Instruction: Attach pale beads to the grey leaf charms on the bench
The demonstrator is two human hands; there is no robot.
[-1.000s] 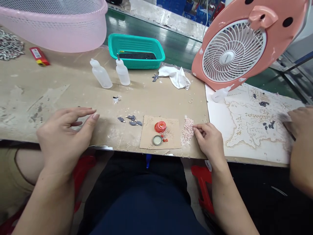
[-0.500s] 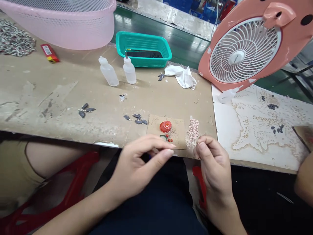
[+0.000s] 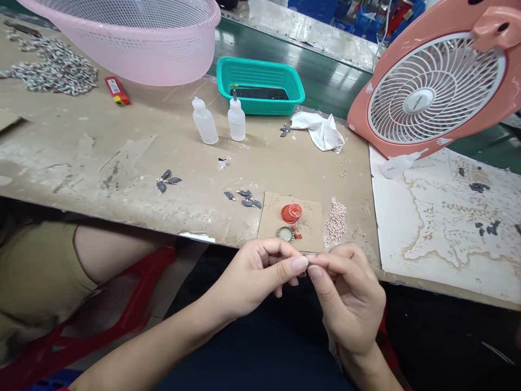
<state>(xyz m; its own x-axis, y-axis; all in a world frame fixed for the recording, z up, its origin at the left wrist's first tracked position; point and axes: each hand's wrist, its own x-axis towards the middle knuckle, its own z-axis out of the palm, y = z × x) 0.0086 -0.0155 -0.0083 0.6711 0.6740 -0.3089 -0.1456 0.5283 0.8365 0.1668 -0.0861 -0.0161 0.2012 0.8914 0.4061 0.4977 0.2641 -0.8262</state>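
My left hand [image 3: 264,274] and my right hand [image 3: 350,296] meet at their fingertips just off the table's front edge. Both are pinched, and whatever lies between the fingers is too small to make out. Beyond them is a cardboard square [image 3: 268,217] bearing a red cap [image 3: 291,213], a bottle cap [image 3: 285,234] and small red pieces [image 3: 297,235]. Right of the square is a pile of tiny pinkish beads [image 3: 336,221]. Dark leaf-shaped pieces [image 3: 251,202] lie to its left, with another cluster [image 3: 167,181] farther left.
Two squeeze bottles [image 3: 205,122] stand behind, near a green basket [image 3: 260,103] and a white cloth [image 3: 319,129]. A pink basket [image 3: 163,54] is at the back left, a fan [image 3: 427,98] at the back right. Another person's leg [image 3: 109,252] shows at left.
My hands were apart and now touch at the fingertips. The left fingers have closed into a pinch. The view has shifted, so the table's things appear farther right.
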